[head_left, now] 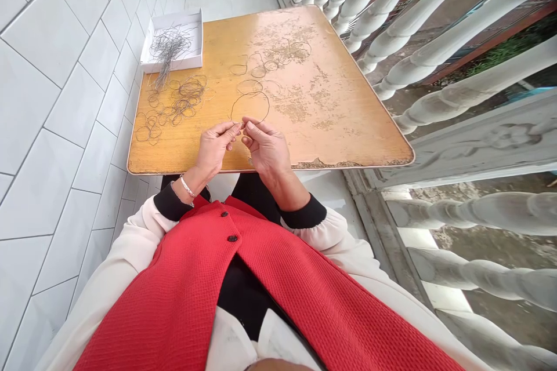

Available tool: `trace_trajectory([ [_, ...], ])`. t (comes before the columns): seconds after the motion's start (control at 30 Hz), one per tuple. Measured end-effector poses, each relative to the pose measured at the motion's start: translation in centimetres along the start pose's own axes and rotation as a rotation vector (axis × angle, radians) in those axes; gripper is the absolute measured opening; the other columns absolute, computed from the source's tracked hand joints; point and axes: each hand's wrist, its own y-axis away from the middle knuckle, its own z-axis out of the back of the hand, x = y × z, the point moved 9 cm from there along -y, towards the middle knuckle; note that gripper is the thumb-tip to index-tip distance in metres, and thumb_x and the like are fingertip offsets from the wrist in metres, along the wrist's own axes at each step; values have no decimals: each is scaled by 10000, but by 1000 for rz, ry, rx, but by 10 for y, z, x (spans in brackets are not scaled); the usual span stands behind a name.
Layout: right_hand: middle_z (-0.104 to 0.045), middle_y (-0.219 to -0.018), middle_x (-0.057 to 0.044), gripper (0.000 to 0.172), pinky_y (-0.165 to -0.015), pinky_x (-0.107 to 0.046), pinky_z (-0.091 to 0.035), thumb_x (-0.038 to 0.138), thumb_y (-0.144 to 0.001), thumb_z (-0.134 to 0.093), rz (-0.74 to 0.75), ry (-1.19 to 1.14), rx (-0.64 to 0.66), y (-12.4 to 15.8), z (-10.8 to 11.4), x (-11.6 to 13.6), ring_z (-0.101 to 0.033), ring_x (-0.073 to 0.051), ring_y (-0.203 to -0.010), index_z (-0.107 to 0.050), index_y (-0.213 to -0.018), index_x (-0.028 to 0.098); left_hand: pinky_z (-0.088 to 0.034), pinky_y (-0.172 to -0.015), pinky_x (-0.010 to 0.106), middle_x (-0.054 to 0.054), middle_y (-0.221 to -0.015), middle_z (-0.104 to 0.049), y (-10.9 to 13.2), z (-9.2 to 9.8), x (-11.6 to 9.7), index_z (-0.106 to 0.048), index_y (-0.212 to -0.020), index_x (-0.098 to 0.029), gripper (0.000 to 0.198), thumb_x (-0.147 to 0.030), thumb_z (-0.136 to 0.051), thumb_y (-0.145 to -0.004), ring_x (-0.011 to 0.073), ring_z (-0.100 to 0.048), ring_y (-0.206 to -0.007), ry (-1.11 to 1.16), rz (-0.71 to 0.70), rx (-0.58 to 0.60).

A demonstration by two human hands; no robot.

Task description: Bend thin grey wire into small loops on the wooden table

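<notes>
My left hand [215,148] and my right hand [265,148] meet over the near edge of a worn wooden table [331,127]. Both pinch the two ends of a thin wire loop [250,105], which lies bent into a rough circle on the tabletop just beyond my fingertips. The fingertips of the two hands almost touch where the wire ends come together.
A pile of finished wire loops [176,104] lies at the table's left. More loops [272,58] lie further back. A white box [174,40] of straight wires stands at the far left corner. A tiled wall runs along the left, a white balustrade [391,6] along the right.
</notes>
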Motion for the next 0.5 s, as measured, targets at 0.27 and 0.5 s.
trace_trajectory([
  [0.27, -761, -924, 6, 296, -664, -227, -570, 431, -651, -843, -50, 33, -4, 5, -7, 0, -652, -99, -755, -800, -901, 279, -345, -489, 166, -46, -691, -633, -1, 12, -13, -760, -719, -192, 177, -68, -712, -835, 30, -486, -578, -45, -122, -135],
  [0.5, -746, -901, -4, 401, -685, -254, -578, 571, -765, -794, 219, 243, -58, -1, 6, 50, -662, -118, -764, -767, -1030, 271, -333, -465, 160, -56, -645, -646, -1, 18, -19, -748, -697, -176, 163, -60, -731, -810, 14, -497, -533, -44, -94, -133],
])
